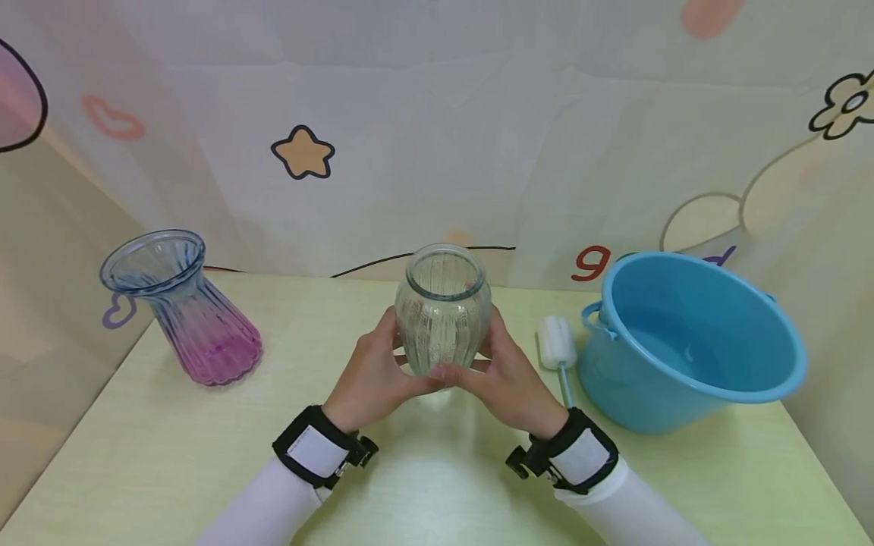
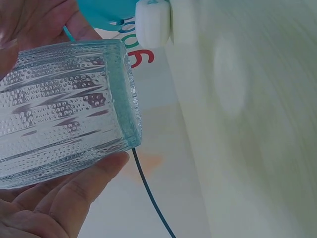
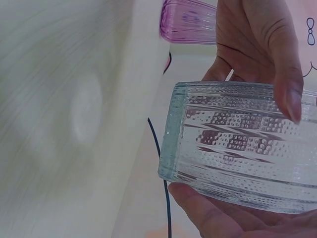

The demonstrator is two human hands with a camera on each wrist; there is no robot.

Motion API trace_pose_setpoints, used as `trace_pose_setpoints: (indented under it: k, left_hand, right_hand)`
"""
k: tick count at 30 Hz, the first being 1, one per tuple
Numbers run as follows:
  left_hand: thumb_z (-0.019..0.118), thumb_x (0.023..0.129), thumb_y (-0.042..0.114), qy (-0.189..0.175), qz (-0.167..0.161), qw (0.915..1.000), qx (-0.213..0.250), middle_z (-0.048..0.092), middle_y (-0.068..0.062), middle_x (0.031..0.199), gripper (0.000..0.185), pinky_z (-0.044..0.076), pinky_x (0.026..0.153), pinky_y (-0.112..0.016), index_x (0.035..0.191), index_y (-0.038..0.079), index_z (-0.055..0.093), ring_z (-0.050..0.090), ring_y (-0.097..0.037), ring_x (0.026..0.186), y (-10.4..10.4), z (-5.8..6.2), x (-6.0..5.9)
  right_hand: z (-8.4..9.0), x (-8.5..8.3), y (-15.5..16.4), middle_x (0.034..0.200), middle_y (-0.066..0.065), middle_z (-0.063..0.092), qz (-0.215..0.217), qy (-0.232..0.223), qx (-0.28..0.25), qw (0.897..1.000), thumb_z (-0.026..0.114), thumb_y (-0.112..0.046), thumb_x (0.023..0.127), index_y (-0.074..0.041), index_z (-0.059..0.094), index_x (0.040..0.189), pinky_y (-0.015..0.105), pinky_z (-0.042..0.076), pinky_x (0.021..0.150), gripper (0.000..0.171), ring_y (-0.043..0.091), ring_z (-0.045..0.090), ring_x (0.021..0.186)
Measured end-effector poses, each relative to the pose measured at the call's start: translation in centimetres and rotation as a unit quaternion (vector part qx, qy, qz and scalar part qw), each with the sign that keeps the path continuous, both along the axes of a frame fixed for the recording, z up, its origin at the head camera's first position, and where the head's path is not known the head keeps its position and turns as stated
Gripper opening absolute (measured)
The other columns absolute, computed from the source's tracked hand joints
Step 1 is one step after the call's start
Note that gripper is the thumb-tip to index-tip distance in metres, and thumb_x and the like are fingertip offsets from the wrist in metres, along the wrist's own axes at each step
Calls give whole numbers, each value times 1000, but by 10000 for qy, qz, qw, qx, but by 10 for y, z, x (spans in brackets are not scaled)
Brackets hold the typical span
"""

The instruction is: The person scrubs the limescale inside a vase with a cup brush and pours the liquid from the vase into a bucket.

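Left hand and right hand both grasp the clear ribbed glass vase, upright above the table. Sponge brush lies just beside the blue bucket.

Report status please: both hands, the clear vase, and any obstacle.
Left hand and right hand both grip the clear ribbed vase, upright, lifted above the table. Brush and blue bucket to the right; purple vase left. Nothing blocking.

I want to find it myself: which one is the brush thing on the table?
Find the big blue bucket on the right of the table. Just left of it lies the brush, with a white sponge head and thin blue handle. Unlike both glass vases, it lies flat.
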State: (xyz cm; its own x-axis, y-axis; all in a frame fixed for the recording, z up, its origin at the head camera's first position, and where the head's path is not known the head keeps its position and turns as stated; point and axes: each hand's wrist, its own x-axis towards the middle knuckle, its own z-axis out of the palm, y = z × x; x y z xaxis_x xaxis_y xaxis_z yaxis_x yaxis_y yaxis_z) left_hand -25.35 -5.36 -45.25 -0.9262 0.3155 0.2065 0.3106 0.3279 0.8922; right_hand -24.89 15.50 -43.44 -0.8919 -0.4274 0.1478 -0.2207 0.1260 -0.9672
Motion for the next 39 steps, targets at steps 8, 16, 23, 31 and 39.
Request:
trace_pose_setpoints:
  k: [8, 16, 23, 31, 39]
  left_hand:
    - [94, 75, 21, 98, 208, 9997, -5, 61, -4, 144, 96, 59, 97, -46, 153, 19, 36, 62, -29, 131, -7, 1, -4]
    - [93, 77, 21, 185, 346, 9992, 1, 58, -4, 147, 94, 58, 98, -47, 152, 18, 37, 61, -31, 133, -14, 4, -7]
    - [92, 78, 19, 209, 517, 9984, 12, 57, -5, 148, 93, 57, 100, -48, 152, 17, 36, 61, -32, 133, -19, 4, -12]
    - [91, 79, 16, 350, 703, 9969, 73, 56, -7, 148, 92, 57, 100, -50, 153, 17, 35, 61, -34, 133, -27, 4, -17]
    - [90, 80, 18, 282, 863, 9959, 56, 56, -10, 148, 92, 56, 101, -50, 153, 15, 34, 60, -36, 134, -32, 5, -21]
  right_hand:
    - [1, -7, -9, 162, 0, 36, 144, 9, -113, 9998, 77, -15, 94, -39, 10, 162, 49, 56, 101, 99, 35, 50, 143]
    - [2, -15, -16, 163, 2, 35, 165, 96, 18, 9998, 76, -14, 95, -42, 9, 161, 51, 55, 103, 98, 38, 49, 143]
    - [3, -23, -23, 161, 0, 36, 242, 52, 93, 9997, 76, -16, 95, -42, 11, 160, 53, 53, 106, 96, 35, 48, 145]
    - [7, -34, -33, 160, -5, 37, 263, 340, 282, 9987, 78, -16, 94, -38, 11, 161, 56, 40, 119, 98, 25, 46, 146]
    - [7, -41, -40, 162, -3, 37, 208, 327, 472, 9981, 78, -20, 94, -40, 8, 162, 55, 37, 121, 99, 23, 43, 148]
